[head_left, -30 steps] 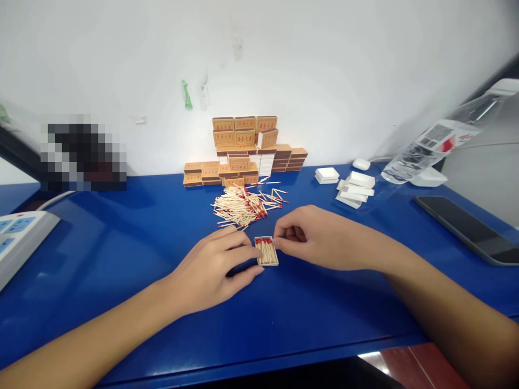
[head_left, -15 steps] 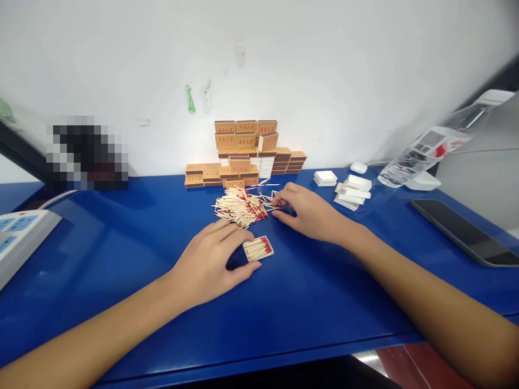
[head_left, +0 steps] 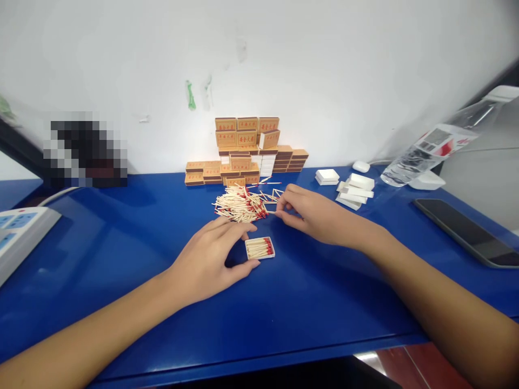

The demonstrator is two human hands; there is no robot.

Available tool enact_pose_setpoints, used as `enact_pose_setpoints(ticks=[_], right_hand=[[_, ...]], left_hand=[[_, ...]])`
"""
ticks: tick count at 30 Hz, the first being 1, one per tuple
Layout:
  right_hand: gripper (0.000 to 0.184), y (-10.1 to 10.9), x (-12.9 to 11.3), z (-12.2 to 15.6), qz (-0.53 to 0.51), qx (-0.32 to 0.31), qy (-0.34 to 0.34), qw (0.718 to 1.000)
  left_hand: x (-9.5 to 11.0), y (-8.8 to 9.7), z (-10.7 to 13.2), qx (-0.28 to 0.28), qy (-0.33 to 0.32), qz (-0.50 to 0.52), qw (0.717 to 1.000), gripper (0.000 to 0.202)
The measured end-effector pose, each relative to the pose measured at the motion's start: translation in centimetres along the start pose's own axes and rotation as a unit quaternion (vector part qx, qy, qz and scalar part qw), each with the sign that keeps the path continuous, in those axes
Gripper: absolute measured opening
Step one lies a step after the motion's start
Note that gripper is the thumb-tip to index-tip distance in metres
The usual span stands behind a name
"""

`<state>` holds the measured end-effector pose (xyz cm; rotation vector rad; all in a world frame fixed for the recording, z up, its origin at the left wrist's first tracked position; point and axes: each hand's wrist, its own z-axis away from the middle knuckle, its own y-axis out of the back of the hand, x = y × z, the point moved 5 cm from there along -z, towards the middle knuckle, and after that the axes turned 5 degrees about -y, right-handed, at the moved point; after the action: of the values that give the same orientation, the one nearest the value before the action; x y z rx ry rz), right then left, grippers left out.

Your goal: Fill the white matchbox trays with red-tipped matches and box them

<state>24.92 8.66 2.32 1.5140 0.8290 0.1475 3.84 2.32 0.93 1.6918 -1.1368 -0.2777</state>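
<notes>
My left hand (head_left: pixel 214 248) rests on the blue table with thumb and fingers spread, beside a small white matchbox tray (head_left: pixel 260 259). Matches with red heads (head_left: pixel 259 248) lie side by side in that tray. Just behind it is a loose heap of matches (head_left: pixel 239 204). At the heap's right side my right hand (head_left: pixel 300 209) is closed in a pinch on a match (head_left: pixel 272 212), whose pale stick shows at the fingertips. The rest of that match is hard to make out against the heap.
Stacked matchboxes (head_left: pixel 247 139) stand against the wall behind the heap. To the right are white trays (head_left: pixel 354 190), a white earphone case (head_left: pixel 360 166), a tilted plastic bottle (head_left: pixel 430 146) and a phone (head_left: pixel 466 232). A white device (head_left: pixel 44 221) sits at left.
My right hand has drawn slightly right, with a match now showing in its pinch. My left fingers have come off the matchbox tray, which lies straighter.
</notes>
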Motion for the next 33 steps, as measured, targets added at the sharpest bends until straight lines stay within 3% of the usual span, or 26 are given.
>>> enact_pose_setpoints(ticks=[4,8,15,33], right_hand=[[0.008,-0.8,-3.7,1.0,-0.075,-0.06,0.051,0.994],[0.004,-2.4,-5.8,1.5,-0.027,-0.096,0.071,0.993],[0.006,-2.3,-5.7,1.8,0.054,-0.082,0.096,0.99],[0.009,-1.7,-5.7,2.0,-0.036,-0.1,0.075,0.991]], left_hand=[[-0.3,-0.1,0.1,-0.005,0.012,0.017,1.0,0.053],[-0.5,-0.1,0.2,-0.005,0.012,0.025,1.0,0.059],[-0.3,-0.1,0.2,-0.005,0.006,0.027,1.0,0.058],[-0.4,-0.1,0.2,-0.016,0.004,0.025,1.0,0.058]])
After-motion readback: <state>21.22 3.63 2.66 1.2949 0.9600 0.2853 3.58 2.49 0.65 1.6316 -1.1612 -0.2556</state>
